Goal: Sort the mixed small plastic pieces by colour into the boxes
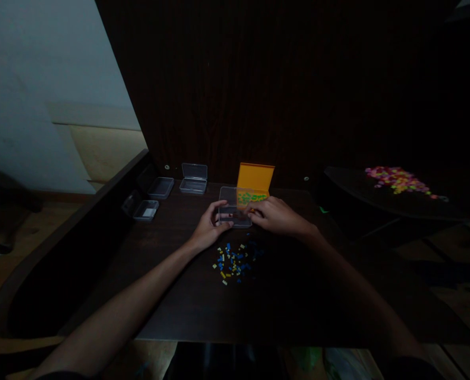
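Note:
My left hand (210,226) grips the left side of a clear plastic box (241,224), thumb at the near edge and fingers along the far side. The box's transparent lid (227,196) stands raised. Over the box's right part, my right hand (275,215) has its fingers drawn together; whatever is between them is too small and dark to make out. A few dark bits seem to lie inside the box. Right behind it stands an open orange box (255,177) with small green pieces (252,198). Small blue, yellow and pale building bricks (232,264) lie scattered in front of the hands.
Open clear boxes stand at the table's back left: one upright-lidded (194,186), one in the corner (161,187), one nearer (146,210). A dark side panel (76,232) borders the left. On a dark surface at right lies a colourful heap of small pieces (399,180).

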The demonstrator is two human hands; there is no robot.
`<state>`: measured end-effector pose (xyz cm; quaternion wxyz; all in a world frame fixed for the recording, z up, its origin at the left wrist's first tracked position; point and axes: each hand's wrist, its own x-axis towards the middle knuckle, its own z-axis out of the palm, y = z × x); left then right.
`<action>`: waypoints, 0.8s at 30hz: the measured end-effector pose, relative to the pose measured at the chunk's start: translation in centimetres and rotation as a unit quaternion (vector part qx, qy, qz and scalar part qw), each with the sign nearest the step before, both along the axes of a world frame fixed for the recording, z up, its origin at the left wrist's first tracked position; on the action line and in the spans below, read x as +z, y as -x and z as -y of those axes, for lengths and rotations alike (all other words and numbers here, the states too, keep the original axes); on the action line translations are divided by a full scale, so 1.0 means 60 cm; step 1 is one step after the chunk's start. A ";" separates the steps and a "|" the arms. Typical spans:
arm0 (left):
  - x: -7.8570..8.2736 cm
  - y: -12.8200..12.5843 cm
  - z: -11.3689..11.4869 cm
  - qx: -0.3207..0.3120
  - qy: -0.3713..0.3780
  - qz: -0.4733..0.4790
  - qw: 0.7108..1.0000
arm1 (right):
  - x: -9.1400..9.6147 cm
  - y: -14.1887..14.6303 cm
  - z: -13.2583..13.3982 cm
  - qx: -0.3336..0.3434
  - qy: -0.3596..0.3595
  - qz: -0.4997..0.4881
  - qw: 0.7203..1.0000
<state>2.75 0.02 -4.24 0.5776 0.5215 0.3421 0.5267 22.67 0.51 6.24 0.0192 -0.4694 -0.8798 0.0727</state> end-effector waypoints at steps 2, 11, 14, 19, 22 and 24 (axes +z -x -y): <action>-0.004 0.003 -0.005 0.010 0.002 0.000 1.000 | -0.008 -0.012 0.006 -0.007 0.014 -0.012 1.000; -0.012 0.005 -0.014 0.022 0.011 0.015 1.000 | -0.119 -0.042 0.031 -0.064 0.080 -0.126 0.987; -0.012 0.005 -0.013 0.023 0.007 0.016 1.000 | -0.137 -0.037 0.034 -0.062 0.069 -0.167 0.981; -0.014 0.005 -0.013 0.021 0.005 0.014 1.000 | -0.147 -0.033 0.032 -0.033 0.020 -0.200 0.979; -0.015 0.005 -0.014 0.020 0.000 0.008 1.000 | -0.152 -0.034 0.033 -0.011 0.002 -0.222 0.975; -0.014 0.006 -0.015 0.020 0.002 0.004 1.000 | -0.155 -0.036 0.033 0.000 -0.002 -0.238 0.971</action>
